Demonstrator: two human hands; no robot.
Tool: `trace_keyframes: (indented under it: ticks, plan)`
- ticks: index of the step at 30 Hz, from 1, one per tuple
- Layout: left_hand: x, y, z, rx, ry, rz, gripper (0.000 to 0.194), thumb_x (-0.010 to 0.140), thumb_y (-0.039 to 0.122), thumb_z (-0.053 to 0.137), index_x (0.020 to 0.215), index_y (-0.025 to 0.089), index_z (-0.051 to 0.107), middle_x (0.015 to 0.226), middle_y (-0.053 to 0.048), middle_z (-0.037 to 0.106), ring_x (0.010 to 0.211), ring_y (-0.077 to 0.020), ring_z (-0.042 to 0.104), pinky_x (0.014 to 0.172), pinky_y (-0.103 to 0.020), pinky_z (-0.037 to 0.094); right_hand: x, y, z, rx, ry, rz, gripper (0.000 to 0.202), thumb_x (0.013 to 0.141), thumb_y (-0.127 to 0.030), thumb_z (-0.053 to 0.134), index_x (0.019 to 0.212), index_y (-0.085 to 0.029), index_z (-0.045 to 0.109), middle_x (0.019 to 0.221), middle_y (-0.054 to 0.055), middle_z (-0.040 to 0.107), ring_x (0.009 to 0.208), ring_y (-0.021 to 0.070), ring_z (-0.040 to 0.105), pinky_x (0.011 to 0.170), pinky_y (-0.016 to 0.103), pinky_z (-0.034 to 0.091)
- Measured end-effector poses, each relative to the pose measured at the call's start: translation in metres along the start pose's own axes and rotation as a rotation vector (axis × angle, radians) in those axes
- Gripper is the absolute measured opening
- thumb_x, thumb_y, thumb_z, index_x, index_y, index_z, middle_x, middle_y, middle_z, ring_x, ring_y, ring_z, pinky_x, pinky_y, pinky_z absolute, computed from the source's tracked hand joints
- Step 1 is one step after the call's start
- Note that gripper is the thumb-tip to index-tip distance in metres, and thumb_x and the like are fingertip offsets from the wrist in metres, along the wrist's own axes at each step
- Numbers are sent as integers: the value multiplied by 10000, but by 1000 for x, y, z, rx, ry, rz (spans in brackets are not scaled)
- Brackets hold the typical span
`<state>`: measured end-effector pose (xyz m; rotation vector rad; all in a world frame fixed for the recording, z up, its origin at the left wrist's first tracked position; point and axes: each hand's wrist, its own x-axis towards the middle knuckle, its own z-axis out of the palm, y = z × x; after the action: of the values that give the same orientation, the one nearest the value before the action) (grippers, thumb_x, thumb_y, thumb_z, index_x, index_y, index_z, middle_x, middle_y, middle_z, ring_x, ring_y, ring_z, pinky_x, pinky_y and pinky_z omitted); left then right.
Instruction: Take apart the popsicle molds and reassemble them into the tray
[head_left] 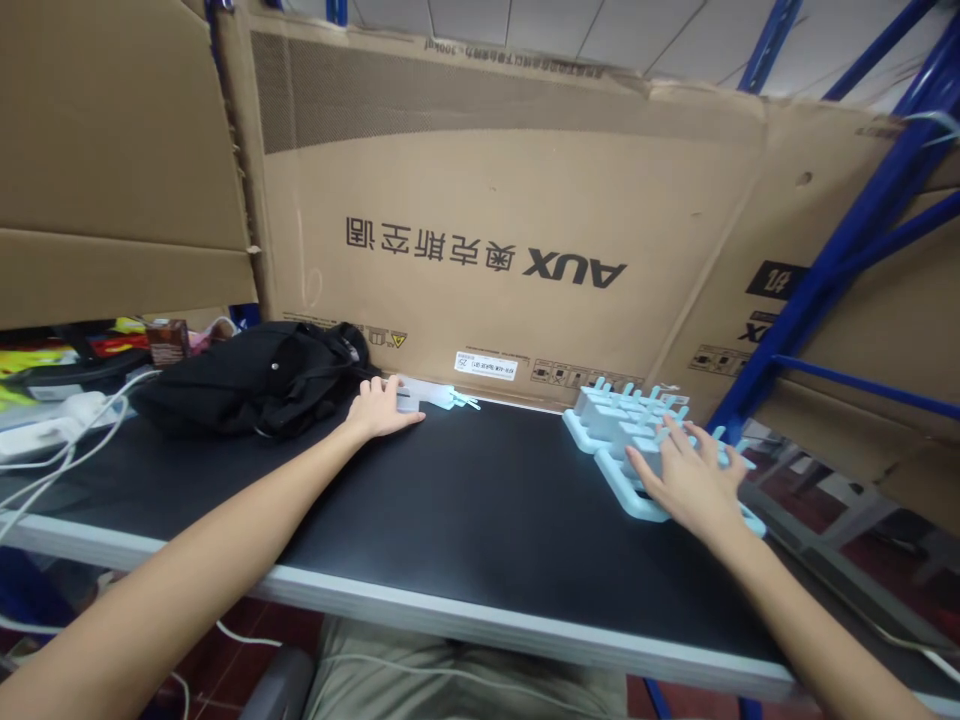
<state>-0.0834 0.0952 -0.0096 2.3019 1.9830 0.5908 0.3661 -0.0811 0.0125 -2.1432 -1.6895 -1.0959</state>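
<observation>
Light blue ice pop moulds with upright stick handles stand at the right of the black tabletop. Over the nearer mould, my right hand has its thumb on the left side and its fingers among the handles, gripping it from above. Near the back edge, left of centre, lies a translucent whitish packet with thin light blue sticks poking out at its right end. My left hand grips the packet's left end, thumb toward me. Its palm hides part of the packet.
Beside my left hand lies a black bag. A white power strip with cables sits farther left. Behind the table stands a large cardboard sheet. Blue metal rack posts rise at the right.
</observation>
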Motion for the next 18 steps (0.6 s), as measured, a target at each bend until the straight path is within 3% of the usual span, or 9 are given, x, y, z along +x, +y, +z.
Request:
trace_keyframes:
  ticks: [4, 7, 10, 13, 15, 18]
  plan:
    - [-3, 2, -1, 8, 15, 44, 895, 694, 825, 476, 1427, 322, 369, 1291, -167, 456, 1223, -394, 417, 949, -500, 434, 1, -8, -1, 3, 25, -39, 556, 958, -523, 272, 1030, -160, 686, 1479, 132, 463, 1352, 347, 338, 1074, 651, 153]
    - [-4, 4, -2, 5, 14, 71, 855, 715, 807, 473, 1442, 369, 378, 1269, -150, 462, 1204, -386, 423, 951, -491, 432, 2, -17, -9, 33, 114, -53, 553, 959, -501, 285, 1143, -125, 646, 1482, 179, 444, 1367, 351, 331, 1088, 648, 133]
    - [-4, 5, -2, -20, -4, 105, 782, 729, 790, 478, 1411, 411, 430, 1244, -130, 468, 1182, -374, 431, 956, -487, 429, 2, -32, -28, 116, 284, -26, 659, 944, -507, 356, 1395, -36, 450, 1509, 244, 370, 1400, 362, 293, 1109, 608, 130]
    - [-2, 3, -1, -53, -1, 127, 752, 729, 779, 497, 1395, 433, 449, 1232, -119, 465, 1181, -371, 425, 961, -492, 429, 10, -61, -51, 222, 363, -108, 754, 914, -502, 467, 1503, -64, 293, 1519, 224, 360, 1419, 366, 257, 1125, 573, 112]
    - [0, 1, 1, -75, 8, 134, 745, 730, 770, 514, 1394, 442, 444, 1221, -113, 464, 1185, -371, 418, 962, -497, 430, 24, -92, -59, 298, 307, -222, 725, 915, -476, 477, 1504, -95, 294, 1527, 204, 354, 1427, 363, 234, 1134, 572, 85]
    - [1, 0, 3, -99, 7, 151, 728, 735, 755, 535, 1387, 443, 450, 1207, -111, 463, 1188, -370, 414, 960, -495, 435, 52, -153, -49, 458, 86, -477, 679, 896, -478, 495, 1455, -114, 374, 1517, 189, 372, 1404, 353, 258, 1126, 543, 155]
